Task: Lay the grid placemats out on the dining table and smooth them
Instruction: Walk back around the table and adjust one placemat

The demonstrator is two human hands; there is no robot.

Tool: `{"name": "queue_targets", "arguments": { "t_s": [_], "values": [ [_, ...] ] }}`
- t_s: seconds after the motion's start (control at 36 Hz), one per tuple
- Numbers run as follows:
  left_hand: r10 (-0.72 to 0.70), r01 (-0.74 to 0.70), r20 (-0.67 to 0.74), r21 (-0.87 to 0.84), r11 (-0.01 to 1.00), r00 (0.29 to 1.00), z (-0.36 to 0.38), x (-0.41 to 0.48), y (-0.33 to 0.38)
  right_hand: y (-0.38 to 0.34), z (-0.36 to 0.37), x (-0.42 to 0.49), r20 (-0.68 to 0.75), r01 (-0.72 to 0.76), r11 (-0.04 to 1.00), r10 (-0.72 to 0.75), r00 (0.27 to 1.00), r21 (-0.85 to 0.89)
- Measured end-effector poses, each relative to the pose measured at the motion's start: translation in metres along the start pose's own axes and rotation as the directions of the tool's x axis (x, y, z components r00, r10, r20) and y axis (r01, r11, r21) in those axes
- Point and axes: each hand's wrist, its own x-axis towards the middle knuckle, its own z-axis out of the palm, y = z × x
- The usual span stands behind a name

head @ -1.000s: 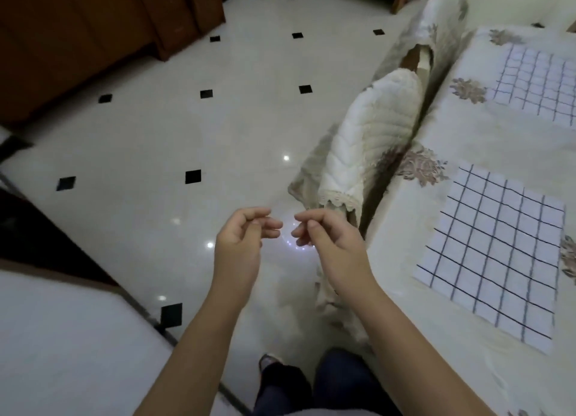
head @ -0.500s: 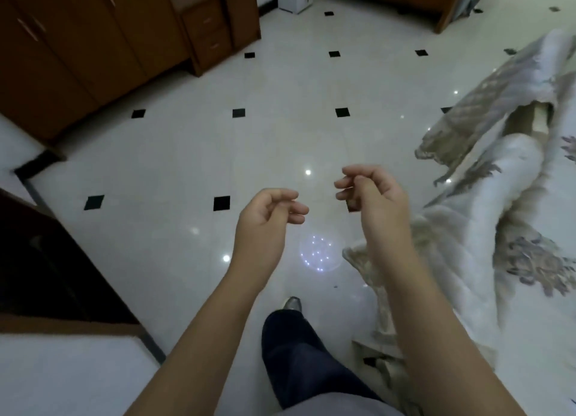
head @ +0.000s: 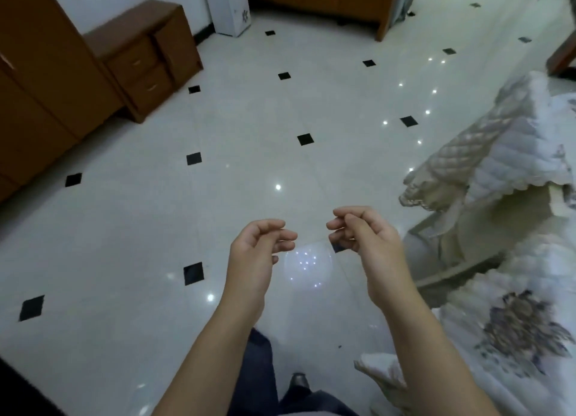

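No grid placemat is in view now. My left hand [head: 255, 253] and my right hand [head: 371, 244] hang side by side over the floor, a small gap between them. Both have their fingers curled in against the thumb and hold nothing. The dining table [head: 526, 337], under a pale cloth with a grey flower print, shows only at the lower right, just right of my right forearm.
A chair with a quilted cream cover [head: 498, 166] stands at the table's edge on the right. Brown wooden cabinets [head: 143, 57] line the left, and a white box [head: 230, 4] stands against the far wall. Glossy white floor with black diamond tiles [head: 305, 139] fills the middle. My shoe [head: 299, 381] is below.
The view has swung left, away from the table; the two grid placemats seen one second ago have left the frame. My hands have kept their curled pose and moved slightly apart.
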Motion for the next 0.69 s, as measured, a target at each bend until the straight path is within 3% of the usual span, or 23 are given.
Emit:
{"name": "queue_targets", "arguments": {
  "t_s": [0.14, 0.25, 0.36, 0.47, 0.69],
  "values": [
    [-0.017, 0.01, 0.125, 0.055, 0.998, 0.992, 0.018, 0.093, 0.022, -0.011, 0.023, 0.082, -0.067, -0.011, 1.0, 0.011, 0.998, 0.0],
    [0.011, -0.019, 0.139, 0.057, 0.998, 0.99, 0.017, 0.181, 0.054, -0.032, 0.055, 0.157, -0.125, -0.015, 1.0, 0.018, 0.992, 0.026],
    [0.019, -0.029, 0.117, 0.089, 0.996, 0.993, 0.017, 0.26, 0.103, -0.069, 0.088, 0.227, -0.095, -0.036, 0.999, 0.039, 0.995, 0.03],
    [0.049, -0.066, 0.16, 0.102, 0.993, 0.986, 0.042, 0.328, 0.144, -0.1, 0.099, 0.29, -0.129, 0.033, 0.999, -0.032, 0.991, 0.009],
    [-0.029, -0.09, 0.461, 0.234, 0.968, 0.887, 0.136, 0.405, 0.184, -0.104, 0.061, 0.38, -0.382, -0.067, 0.996, 0.087, 0.92, 0.066]
  ]
}}
